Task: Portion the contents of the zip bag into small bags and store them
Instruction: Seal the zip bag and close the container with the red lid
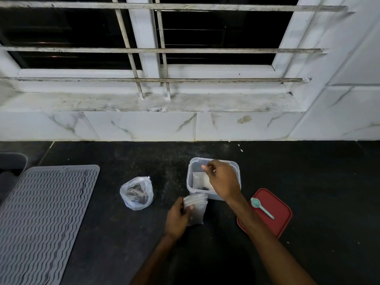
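A clear plastic bag [136, 193] with dark pieces inside stands open on the black counter. To its right is a clear square container [191, 173]; a small bag [200, 181] with dark contents lies inside it. My right hand [221, 178] hovers over the container with loosely curled fingers, and nothing shows in its grasp. In front of the container, my left hand [177, 218] pinches a stack of small clear zip bags [196, 209] by their left edge.
A red lid [275, 221] lies right of the container with a teal spoon [261, 207] on it. A grey ribbed mat [43, 219] covers the counter's left side. A marble wall and barred window rise behind the counter.
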Action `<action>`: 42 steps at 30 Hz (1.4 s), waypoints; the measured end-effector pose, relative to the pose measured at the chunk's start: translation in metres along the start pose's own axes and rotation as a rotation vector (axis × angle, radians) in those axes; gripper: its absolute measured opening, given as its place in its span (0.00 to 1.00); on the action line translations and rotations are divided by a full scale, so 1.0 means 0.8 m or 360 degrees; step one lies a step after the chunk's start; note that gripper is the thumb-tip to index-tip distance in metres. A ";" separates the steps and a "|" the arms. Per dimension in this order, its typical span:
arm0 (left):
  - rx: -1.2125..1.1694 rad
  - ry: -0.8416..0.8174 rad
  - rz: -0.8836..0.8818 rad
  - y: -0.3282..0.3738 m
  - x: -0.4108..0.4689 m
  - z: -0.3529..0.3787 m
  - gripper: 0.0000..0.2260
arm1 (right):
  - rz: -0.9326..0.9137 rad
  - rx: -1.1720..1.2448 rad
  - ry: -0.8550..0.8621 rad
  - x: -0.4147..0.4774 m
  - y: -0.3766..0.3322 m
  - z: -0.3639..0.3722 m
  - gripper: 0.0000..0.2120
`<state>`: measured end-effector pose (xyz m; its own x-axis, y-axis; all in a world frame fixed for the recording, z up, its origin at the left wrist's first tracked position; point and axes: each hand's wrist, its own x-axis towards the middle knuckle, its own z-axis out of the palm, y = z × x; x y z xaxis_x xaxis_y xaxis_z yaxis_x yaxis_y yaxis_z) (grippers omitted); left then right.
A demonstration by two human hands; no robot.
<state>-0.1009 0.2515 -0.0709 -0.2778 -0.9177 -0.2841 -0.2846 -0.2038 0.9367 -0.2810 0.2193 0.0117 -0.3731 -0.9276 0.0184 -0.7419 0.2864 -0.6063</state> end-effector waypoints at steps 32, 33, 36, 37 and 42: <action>-0.1278 -0.0135 -0.0303 0.110 0.018 0.003 0.13 | 0.0478 0.1450 -0.0122 -0.009 0.013 -0.040 0.04; -0.1288 -0.0101 -0.0300 0.107 0.020 0.000 0.13 | 0.0484 0.1399 -0.0048 -0.003 0.018 -0.039 0.05; -0.1349 0.0033 -0.0348 0.098 0.027 -0.012 0.12 | 0.0404 0.0857 0.0107 0.018 0.049 -0.031 0.05; -0.1354 0.0072 -0.0364 0.095 0.030 -0.018 0.11 | 0.0393 0.0666 0.0073 0.024 0.058 -0.028 0.05; -0.1203 0.0132 -0.0385 0.094 0.036 -0.034 0.10 | 0.0369 -0.0068 -0.0221 0.039 0.073 0.002 0.10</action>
<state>-0.1053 0.2005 -0.0032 -0.2101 -0.8348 -0.5088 0.3793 -0.5493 0.7446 -0.3350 0.2065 -0.0246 -0.4577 -0.8594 -0.2279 -0.6696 0.5018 -0.5475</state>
